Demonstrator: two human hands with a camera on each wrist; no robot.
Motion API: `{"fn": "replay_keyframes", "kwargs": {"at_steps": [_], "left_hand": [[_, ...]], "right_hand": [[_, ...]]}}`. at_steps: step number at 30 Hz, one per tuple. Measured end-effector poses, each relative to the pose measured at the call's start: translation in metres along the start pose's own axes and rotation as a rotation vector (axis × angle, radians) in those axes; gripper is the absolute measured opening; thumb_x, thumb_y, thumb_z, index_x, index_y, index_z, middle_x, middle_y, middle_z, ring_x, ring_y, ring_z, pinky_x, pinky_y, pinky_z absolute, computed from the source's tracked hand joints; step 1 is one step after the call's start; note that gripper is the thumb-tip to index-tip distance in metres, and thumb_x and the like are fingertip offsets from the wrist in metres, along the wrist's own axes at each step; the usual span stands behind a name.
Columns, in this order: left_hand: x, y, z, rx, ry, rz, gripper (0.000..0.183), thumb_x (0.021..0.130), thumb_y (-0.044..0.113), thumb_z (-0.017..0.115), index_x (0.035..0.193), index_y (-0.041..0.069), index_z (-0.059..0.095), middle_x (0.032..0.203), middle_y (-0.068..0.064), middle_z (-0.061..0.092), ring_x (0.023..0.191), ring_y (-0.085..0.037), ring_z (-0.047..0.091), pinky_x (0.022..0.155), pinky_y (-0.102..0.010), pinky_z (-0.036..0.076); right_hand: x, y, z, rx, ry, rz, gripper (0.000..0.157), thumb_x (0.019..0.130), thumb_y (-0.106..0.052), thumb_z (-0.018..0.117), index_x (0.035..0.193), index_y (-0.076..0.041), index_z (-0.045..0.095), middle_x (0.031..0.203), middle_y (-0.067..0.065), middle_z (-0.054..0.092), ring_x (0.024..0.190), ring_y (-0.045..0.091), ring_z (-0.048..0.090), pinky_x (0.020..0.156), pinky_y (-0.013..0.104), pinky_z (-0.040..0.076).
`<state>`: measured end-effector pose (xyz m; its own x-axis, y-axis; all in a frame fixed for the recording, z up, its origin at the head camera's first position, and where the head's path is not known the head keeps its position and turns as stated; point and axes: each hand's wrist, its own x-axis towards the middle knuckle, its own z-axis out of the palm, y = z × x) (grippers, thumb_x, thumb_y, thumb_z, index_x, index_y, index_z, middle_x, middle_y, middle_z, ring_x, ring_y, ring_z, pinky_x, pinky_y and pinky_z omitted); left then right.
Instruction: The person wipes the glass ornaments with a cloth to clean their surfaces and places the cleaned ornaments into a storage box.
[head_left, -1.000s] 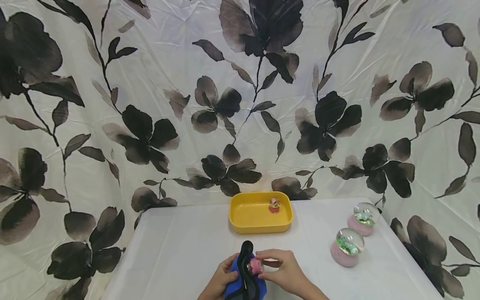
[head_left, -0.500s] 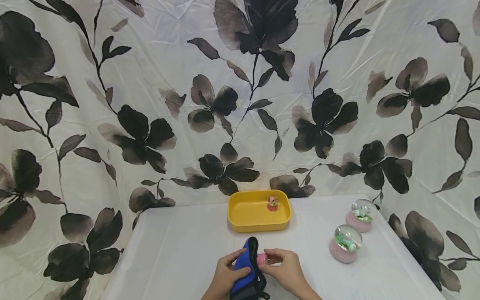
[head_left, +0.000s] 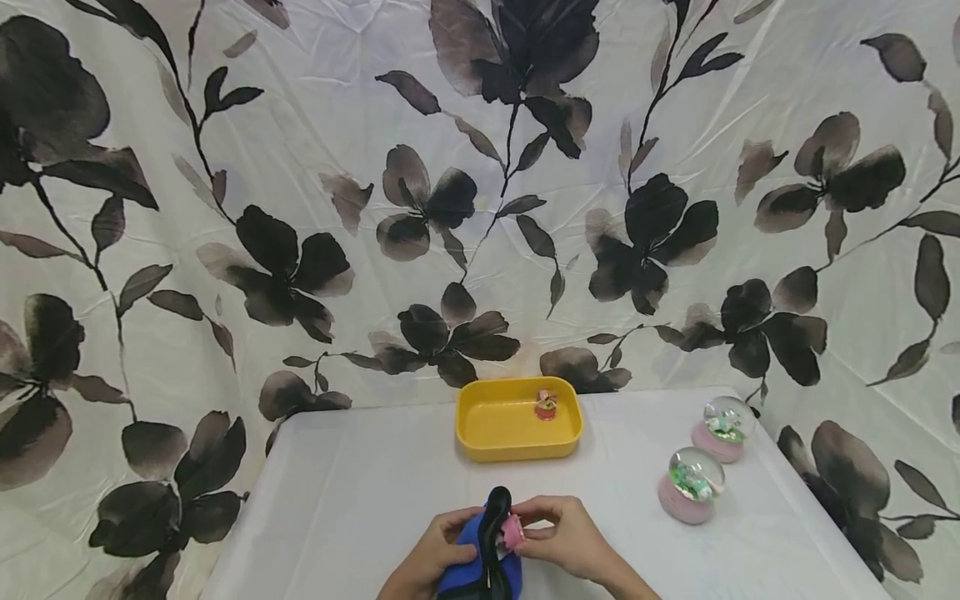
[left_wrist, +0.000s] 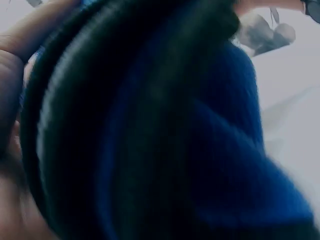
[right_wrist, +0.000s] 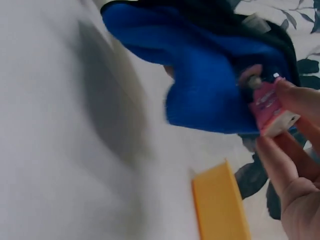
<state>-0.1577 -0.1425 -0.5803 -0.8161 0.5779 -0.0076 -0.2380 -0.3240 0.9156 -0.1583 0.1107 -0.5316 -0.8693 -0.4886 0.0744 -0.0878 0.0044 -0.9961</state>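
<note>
left hand point(head_left: 433, 548) is gripping a blue pouch point(head_left: 461, 575), right hand point(head_left: 567, 537) is pinching a pink figurine point(head_left: 512, 532) at the pouch's edge, two globes point(head_left: 692, 487) are standing rightward, a yellow tray point(head_left: 517, 451) is holding a small figurine point(head_left: 546, 406) farther back

compared with half a second ago, the blue pouch point(head_left: 465, 575) has turned in the left grip point(head_left: 431, 550), so its black edging point(head_left: 491, 537) now runs up the middle rather than along the right side, its top end sits lower, and the loose black bit at bottom right no longer shows. left grip shifted left with it, thumb lower, while the pink trinket point(head_left: 512, 532) in the right grip point(head_left: 566, 533) moved down and left and now slants. versus one second ago, the edging looks straighter, less wavy.
</note>
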Motion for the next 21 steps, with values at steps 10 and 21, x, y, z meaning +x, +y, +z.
{"fn": "replay_keyframes", "kwargs": {"at_steps": [10,21], "left_hand": [[0.002,-0.003,0.008,-0.061,0.083,0.124,0.04,0.093,0.014,0.066,0.131,0.014,0.058,0.126,-0.008,0.059,0.114,-0.02,0.058,0.097,-0.035,0.045],[0.01,0.0,0.02,0.202,0.322,0.032,0.055,0.083,0.009,0.076,0.133,-0.002,0.055,0.124,-0.019,0.056,0.1,-0.028,0.065,0.086,-0.04,0.052]], "right_hand": [[0.0,0.01,0.01,0.096,0.172,-0.003,0.043,0.08,-0.013,0.08,0.118,0.002,0.066,0.115,0.015,0.066,0.101,0.023,0.063,0.084,0.03,0.053],[-0.003,-0.001,0.006,-0.244,0.268,0.06,0.049,0.073,-0.033,0.085,0.109,-0.003,0.072,0.097,0.002,0.072,0.08,0.015,0.066,0.066,0.024,0.054]]}}
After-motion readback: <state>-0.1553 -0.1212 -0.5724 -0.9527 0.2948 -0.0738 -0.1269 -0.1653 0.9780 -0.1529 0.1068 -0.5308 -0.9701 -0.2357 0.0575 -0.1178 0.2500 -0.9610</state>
